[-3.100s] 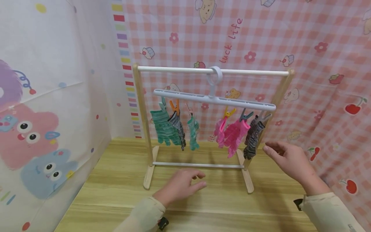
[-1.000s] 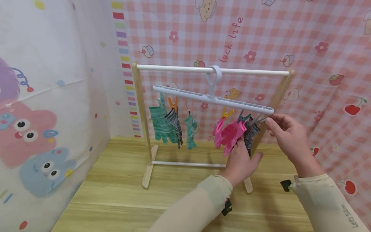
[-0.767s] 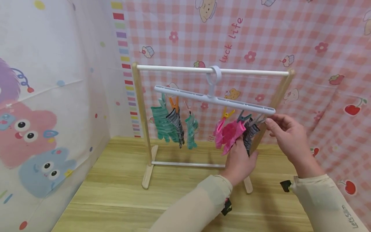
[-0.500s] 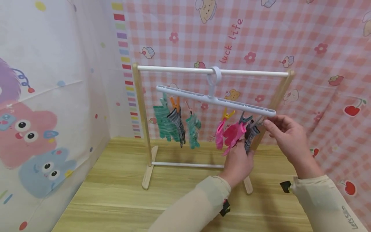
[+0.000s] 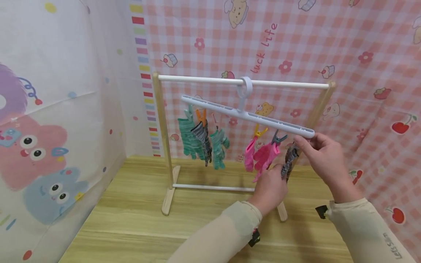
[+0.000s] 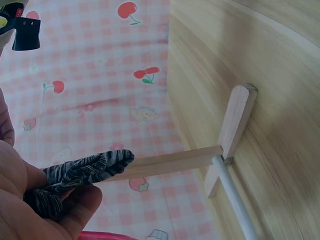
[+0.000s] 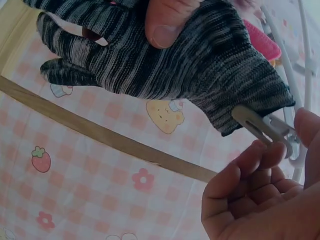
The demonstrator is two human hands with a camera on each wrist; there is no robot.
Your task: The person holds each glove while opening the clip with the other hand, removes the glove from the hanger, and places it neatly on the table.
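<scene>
A striped black-grey knit glove (image 5: pixel 290 160) hangs at the right end of a pale hanger (image 5: pixel 213 105). My left hand (image 5: pixel 270 188) pinches this glove between thumb and fingers, seen closely in the left wrist view. At its cuff, a grey clothespin (image 7: pixel 255 122) is pinched by my right hand (image 5: pixel 325 160), whose fingers hide part of it in the head view. The cuff lies at the clothespin's jaws in the right wrist view; whether they still grip it I cannot tell. Beside the left hand hangs a pink glove (image 5: pixel 268 157) on a dark clothespin (image 5: pixel 279 138).
The hanger tilts down to the right from the white rod (image 5: pixel 204 79) of a wooden-sided rack. Another pink glove (image 5: pixel 250 155), green gloves (image 5: pixel 190 140) and a second grey glove (image 5: pixel 203 137) hang from it. The rack stands on a wood-grain table (image 5: pixel 138 223) before patterned cloth.
Both hands moved from below and beside the rack to the right-end glove and its clothespin. The hanger's right end dipped while its left end rose.
</scene>
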